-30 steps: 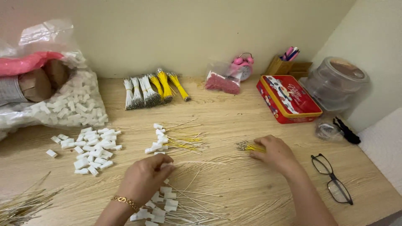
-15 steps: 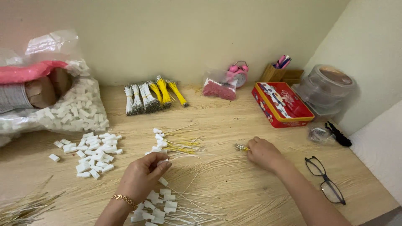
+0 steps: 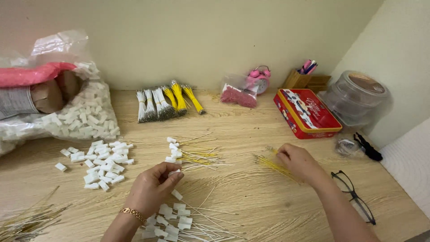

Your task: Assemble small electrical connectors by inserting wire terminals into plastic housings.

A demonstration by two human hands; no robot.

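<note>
Left hand [image 3: 152, 188] pinched 1 white connector [image 3: 174, 172]; right hand [image 3: 299, 162] fingers pinched loose yellow wires [image 3: 273, 165] on the table [image 3: 251, 130].

Wooden table [image 3: 251, 130] carrying connectors [image 3: 104, 163], wires [image 3: 195, 157], tin [image 3: 305, 113].

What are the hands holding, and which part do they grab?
Left hand pinches a small white connector at its end. Right hand grips thin yellow wires near one end.
</note>
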